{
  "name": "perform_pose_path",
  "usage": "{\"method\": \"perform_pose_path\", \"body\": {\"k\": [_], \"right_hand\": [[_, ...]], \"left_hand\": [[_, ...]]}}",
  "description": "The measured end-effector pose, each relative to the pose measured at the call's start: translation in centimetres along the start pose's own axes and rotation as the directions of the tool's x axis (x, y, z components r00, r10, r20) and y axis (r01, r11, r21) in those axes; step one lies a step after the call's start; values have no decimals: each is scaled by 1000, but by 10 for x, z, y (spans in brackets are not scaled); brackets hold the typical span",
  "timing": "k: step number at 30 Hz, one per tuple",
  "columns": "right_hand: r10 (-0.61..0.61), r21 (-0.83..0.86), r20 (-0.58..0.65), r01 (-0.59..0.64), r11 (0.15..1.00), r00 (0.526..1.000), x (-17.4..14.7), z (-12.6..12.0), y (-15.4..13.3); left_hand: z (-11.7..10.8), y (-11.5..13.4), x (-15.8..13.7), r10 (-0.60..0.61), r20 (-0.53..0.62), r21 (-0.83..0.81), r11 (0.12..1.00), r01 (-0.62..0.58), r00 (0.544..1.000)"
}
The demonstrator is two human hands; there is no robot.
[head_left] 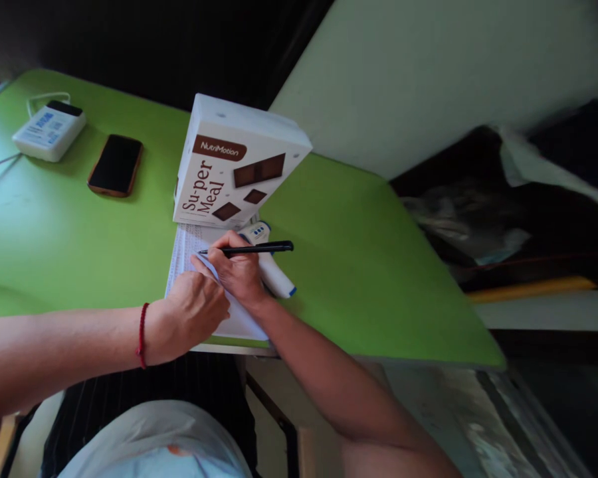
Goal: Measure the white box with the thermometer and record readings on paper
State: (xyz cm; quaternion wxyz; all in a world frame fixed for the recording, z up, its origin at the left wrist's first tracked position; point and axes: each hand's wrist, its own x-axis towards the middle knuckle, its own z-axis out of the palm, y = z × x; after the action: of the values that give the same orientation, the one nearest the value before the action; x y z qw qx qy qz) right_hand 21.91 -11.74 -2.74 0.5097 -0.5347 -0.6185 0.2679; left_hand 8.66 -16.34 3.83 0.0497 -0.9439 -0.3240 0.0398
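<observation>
A black pen (pixel 274 246) is pinched in my right hand (pixel 242 271), its tip near the upper part of a page. Beneath both hands lies a sheet or notebook (pixel 246 324) with dense small writing at its left side. My left hand (pixel 192 315), with a red cord bracelet at the wrist, rests on the paper with fingers curled in; whatever is inside them is hidden. Right behind the paper stands a white NutriMotion Su-per Meal box (pixel 219 179). A white and blue handheld device (pixel 278 277), like an infrared thermometer, lies partly behind my right hand.
At the left of the green table (pixel 359 279) lie a dark phone (pixel 115 166) in a brown case and a white adapter-like box (pixel 50 133) with cables. A pale wall (pixel 428 73) rises behind, and a dark shelf with crumpled plastic (pixel 468 219) is at the right.
</observation>
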Motion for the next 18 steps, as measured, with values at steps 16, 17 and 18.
{"method": "perform_pose_path", "body": {"k": [16, 17, 18], "right_hand": [[-75, -12, -41, 74, 997, 996, -1, 0, 3], [-84, -10, -49, 83, 996, 995, -1, 0, 4], [-89, -10, -55, 89, 996, 994, -1, 0, 5]], "left_hand": [[-3, -1, 1, 34, 84, 157, 987, -47, 996], [-2, 0, 0, 34, 70, 164, 986, -45, 997], [-1, 0, 0, 35, 58, 164, 986, -44, 998]]}}
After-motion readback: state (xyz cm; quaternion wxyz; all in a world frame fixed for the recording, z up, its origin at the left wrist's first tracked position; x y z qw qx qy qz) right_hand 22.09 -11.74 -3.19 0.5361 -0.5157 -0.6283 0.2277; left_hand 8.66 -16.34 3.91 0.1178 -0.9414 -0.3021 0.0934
